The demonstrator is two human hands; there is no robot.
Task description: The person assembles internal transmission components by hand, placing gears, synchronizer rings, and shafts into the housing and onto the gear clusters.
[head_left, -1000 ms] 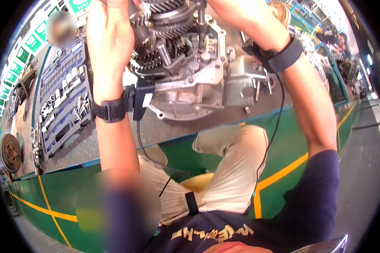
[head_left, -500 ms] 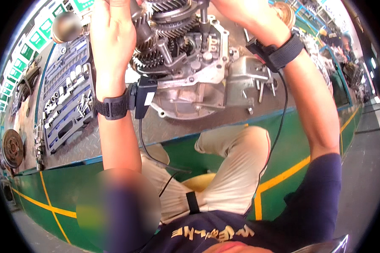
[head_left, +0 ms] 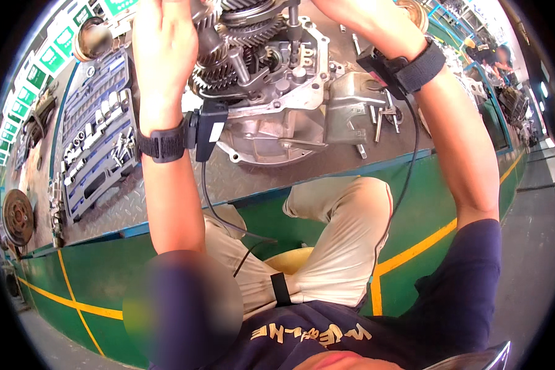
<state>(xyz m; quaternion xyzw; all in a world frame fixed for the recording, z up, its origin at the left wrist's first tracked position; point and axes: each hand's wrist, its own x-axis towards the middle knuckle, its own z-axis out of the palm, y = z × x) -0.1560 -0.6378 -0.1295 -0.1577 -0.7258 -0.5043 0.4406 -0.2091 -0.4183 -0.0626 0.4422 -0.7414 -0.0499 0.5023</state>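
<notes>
Hands (head_left: 165,55) reach over a tread-patterned metal bench (head_left: 122,208) beside green floor (head_left: 422,222).

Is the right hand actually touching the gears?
Cannot tell: the head view's top edge cuts off the right hand, so any contact with the gears goes unseen.
</notes>
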